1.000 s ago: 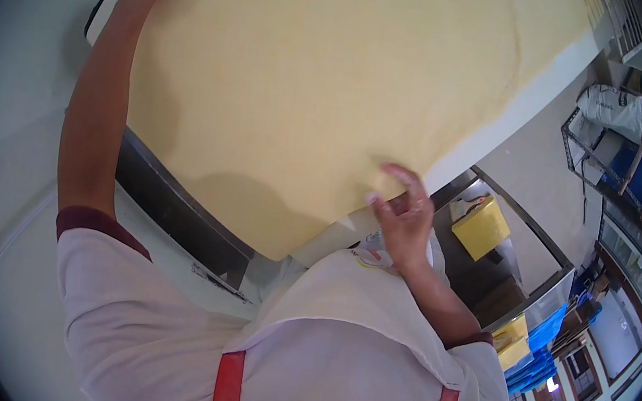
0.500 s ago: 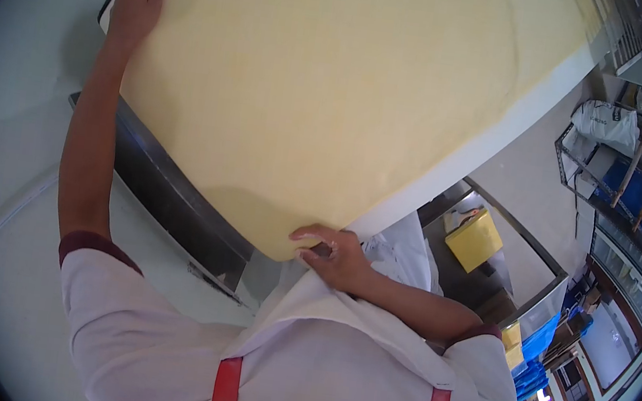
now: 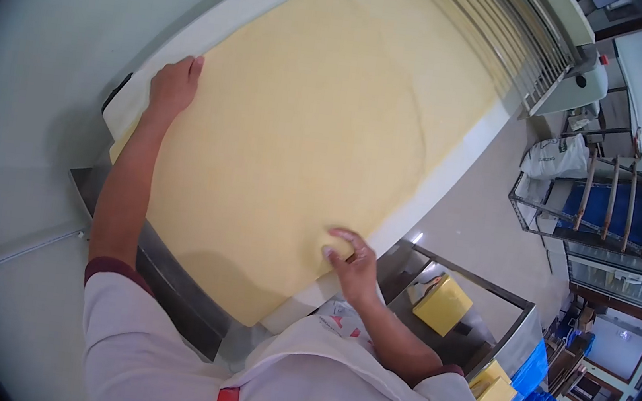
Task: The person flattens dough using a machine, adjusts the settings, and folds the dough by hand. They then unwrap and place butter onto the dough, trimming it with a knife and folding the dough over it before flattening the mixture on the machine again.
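A broad sheet of pale yellow dough [image 3: 297, 133] lies on a white conveyor belt [image 3: 454, 161] and reaches down past its near end. My left hand [image 3: 174, 88] is at the dough's left edge, its fingers curled with the edge in them; the fingertips are mostly hidden. Near the right edge, my right hand [image 3: 354, 269] hovers over or lightly touches the dough. Its thumb and forefinger are bent in a C shape with a gap between them, holding nothing.
A metal guard grille [image 3: 510, 31] spans the belt at its far end. Below the near end runs a dark metal tray [image 3: 181, 295]. To the right stand a metal-framed table [image 3: 513, 296] with a yellow block [image 3: 443, 304] and a rack [image 3: 617, 205] with blue material.
The view has shifted, showing more of the belt and grille. My right hand has moved from the dough's near corner up along its right edge. My left hand stays at the left edge.
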Tool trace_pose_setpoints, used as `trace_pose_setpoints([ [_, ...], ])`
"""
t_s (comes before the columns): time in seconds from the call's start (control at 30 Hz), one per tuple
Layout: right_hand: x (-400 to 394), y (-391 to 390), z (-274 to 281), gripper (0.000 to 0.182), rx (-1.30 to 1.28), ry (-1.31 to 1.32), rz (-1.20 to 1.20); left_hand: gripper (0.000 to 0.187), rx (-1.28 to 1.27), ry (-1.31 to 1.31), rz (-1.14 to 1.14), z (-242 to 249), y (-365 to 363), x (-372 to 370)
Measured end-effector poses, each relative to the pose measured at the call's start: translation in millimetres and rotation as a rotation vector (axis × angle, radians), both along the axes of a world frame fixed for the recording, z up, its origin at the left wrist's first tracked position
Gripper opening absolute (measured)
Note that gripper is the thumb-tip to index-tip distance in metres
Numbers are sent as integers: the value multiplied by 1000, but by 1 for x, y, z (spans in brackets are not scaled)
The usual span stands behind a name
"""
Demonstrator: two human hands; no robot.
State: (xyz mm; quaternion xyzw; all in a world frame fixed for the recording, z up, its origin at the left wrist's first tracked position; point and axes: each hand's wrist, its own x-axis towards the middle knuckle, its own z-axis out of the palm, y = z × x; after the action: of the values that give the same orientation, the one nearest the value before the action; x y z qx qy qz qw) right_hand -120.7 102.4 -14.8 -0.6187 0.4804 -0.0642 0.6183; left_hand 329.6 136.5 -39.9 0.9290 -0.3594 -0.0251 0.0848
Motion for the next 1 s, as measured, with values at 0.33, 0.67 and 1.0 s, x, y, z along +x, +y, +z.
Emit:
trace_pose_setpoints([
  [0.33,-14,15,-9,36,135,-123,79,42,-44,-17,-39,-3,21,0],
  [0.67,-32,-192,-7,36,53,-365,-396,16,-516,-96,-127,-18,-58,-2],
  [1.0,-10,-487,-25,58,-622,104,-96,33,-395,-104,131,-28,-196,-32],
])
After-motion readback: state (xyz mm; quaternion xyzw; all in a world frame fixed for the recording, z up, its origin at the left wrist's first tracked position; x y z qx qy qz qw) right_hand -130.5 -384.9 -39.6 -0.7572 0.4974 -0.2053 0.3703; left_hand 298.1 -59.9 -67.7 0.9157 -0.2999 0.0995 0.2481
